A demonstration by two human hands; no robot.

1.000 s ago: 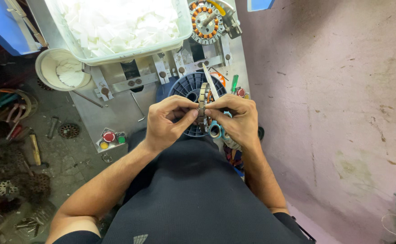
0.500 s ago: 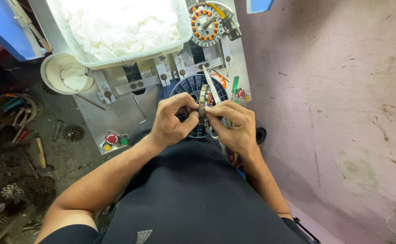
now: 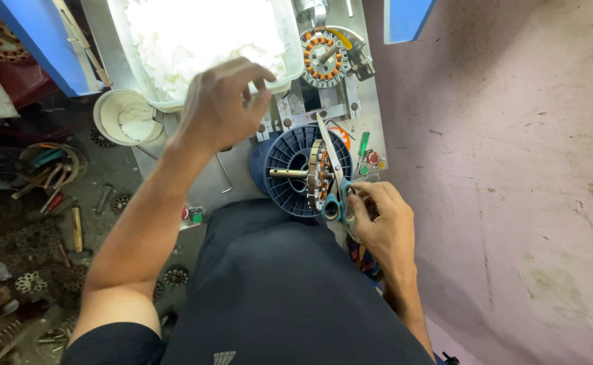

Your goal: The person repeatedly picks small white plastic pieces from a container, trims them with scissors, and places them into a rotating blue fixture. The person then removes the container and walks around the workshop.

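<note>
My left hand point(image 3: 221, 103) is raised with fingers spread, empty, hovering at the near edge of a clear tub of white pieces point(image 3: 202, 34). My right hand point(image 3: 382, 220) holds blue-handled scissors point(image 3: 334, 176) and steadies a small wound stator point(image 3: 317, 174) on a metal shaft point(image 3: 288, 173), seen edge-on. The stator sits in front of a blue ribbed spool point(image 3: 290, 152) near my lap.
A second stator with orange windings point(image 3: 324, 58) is mounted on the metal bench at the back. A white bowl point(image 3: 125, 116) stands left of the tub. Tools and metal parts litter the floor at left point(image 3: 46, 182). A pink wall point(image 3: 513, 169) fills the right.
My left hand has let go of the stator and lifted up and left toward the white tub. My right hand stays by the stator with the scissors.
</note>
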